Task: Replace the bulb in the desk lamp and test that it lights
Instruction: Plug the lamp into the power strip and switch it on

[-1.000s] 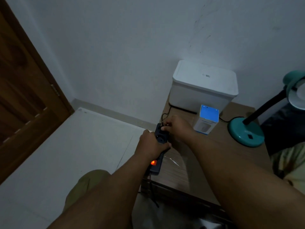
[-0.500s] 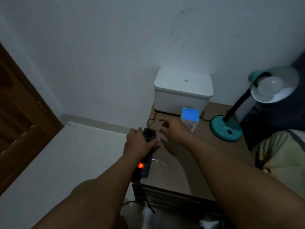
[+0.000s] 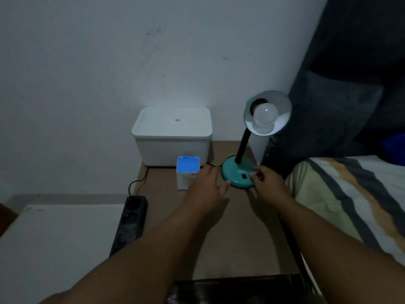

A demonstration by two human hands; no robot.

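A teal desk lamp stands on the wooden bedside table (image 3: 219, 242), its round base (image 3: 234, 172) at the back right. A white bulb (image 3: 265, 114) sits in the tilted shade (image 3: 268, 111) and is unlit. My left hand (image 3: 208, 187) rests flat against the left edge of the base, fingers spread. My right hand (image 3: 266, 179) touches the front right of the base, its fingertips beside the small black switch (image 3: 244, 177). A blue-topped bulb box (image 3: 188, 172) stands just left of my left hand. The lamp's black cord (image 3: 137, 183) runs to a black power strip (image 3: 131, 220).
A white lidded box (image 3: 173, 137) stands against the wall behind the bulb box. A bed with a striped sheet (image 3: 350, 205) and dark pillows (image 3: 341, 102) borders the table on the right. White floor (image 3: 54, 249) lies to the left. The room is dim.
Both hands left the power strip and moved right to the lamp's base. The view swung right, bringing the whole lamp and the bed in. The strip's orange light no longer shows.
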